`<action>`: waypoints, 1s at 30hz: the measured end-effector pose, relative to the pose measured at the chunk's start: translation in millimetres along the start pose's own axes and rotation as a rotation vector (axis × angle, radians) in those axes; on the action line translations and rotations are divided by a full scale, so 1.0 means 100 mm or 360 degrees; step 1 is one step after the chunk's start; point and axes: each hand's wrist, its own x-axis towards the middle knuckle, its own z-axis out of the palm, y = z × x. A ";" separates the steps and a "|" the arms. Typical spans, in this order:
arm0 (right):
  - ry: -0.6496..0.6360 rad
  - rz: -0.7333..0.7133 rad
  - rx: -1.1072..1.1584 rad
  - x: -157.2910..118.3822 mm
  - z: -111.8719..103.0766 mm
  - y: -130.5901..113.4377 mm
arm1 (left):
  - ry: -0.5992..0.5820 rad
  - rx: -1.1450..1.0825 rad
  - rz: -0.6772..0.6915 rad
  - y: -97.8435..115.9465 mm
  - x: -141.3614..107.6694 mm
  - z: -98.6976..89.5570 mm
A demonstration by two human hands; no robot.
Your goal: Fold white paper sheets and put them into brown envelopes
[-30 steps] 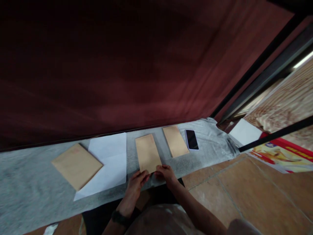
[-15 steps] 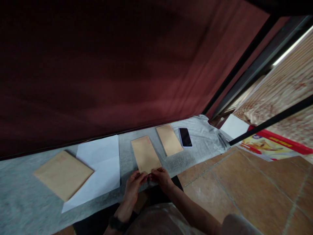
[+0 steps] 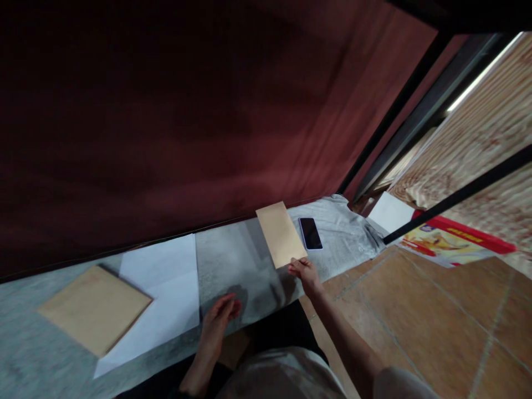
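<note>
My right hand (image 3: 302, 270) pinches the near end of a brown envelope (image 3: 281, 235), which is over the right part of the grey cloth and beside a dark phone (image 3: 310, 233). My left hand (image 3: 222, 311) is above the cloth's front edge, its fingers curled loosely and apart, with nothing in them. Further left, a pile of brown envelopes (image 3: 96, 310) lies turned at an angle, partly on top of white paper (image 3: 166, 288). Whether another envelope lies under the one in my right hand is hidden.
The grey cloth (image 3: 224, 249) covers a long narrow surface against a dark red curtain (image 3: 208, 138). At the right stand black metal bars (image 3: 461, 194). A red and yellow box (image 3: 453, 241) lies on the tiled floor (image 3: 399, 310).
The envelope both hands held in the middle has moved right with my right hand, to where the second envelope lay. My left hand has let go and moved slightly left.
</note>
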 end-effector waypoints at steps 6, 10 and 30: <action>0.0095 0.0071 -0.0074 0.06 -0.21 0.03 | -0.0034 0.0084 0.0047 -0.02 -0.02 0.01; 0.0092 0.0108 -0.0151 0.07 -0.25 0.02 | -0.0070 0.0078 0.0058 0.00 -0.04 -0.01; 0.0157 0.0238 -0.0420 0.16 -0.17 -0.06 | -0.0103 0.0075 0.0173 -0.04 -0.06 0.00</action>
